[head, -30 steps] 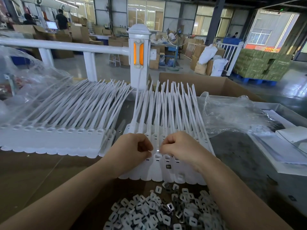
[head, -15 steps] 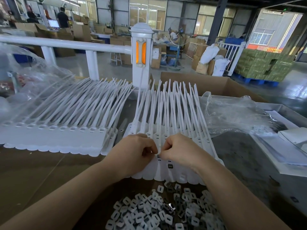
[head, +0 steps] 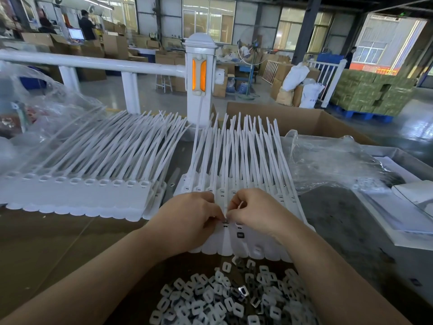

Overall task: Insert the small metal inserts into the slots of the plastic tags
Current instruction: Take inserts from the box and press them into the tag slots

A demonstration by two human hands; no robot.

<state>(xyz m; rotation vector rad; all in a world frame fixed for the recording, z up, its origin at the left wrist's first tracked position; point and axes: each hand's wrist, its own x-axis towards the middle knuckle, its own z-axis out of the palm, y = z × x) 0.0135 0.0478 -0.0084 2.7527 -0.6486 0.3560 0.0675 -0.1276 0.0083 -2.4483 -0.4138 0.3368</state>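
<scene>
A strip of joined white plastic tags (head: 236, 242) with long tails lies in front of me. My left hand (head: 187, 219) and my right hand (head: 255, 214) meet over the strip, fingers curled. Their fingertips pinch a small metal insert (head: 225, 221) at a tag's slot. One tag to the right shows a dark insert (head: 240, 235) seated in its slot. A heap of loose small inserts (head: 225, 299) lies close to me, between my forearms.
A second sheet of white tags (head: 77, 195) lies at the left. Crumpled clear plastic bags (head: 328, 160) sit right and far left. A cardboard box (head: 304, 120) stands behind; a grey tray with white sheets (head: 398, 207) is at the right.
Both hands have stayed together on the same strip and shifted slightly toward me, fingertips now pinching at a slot lower on the tag row.
</scene>
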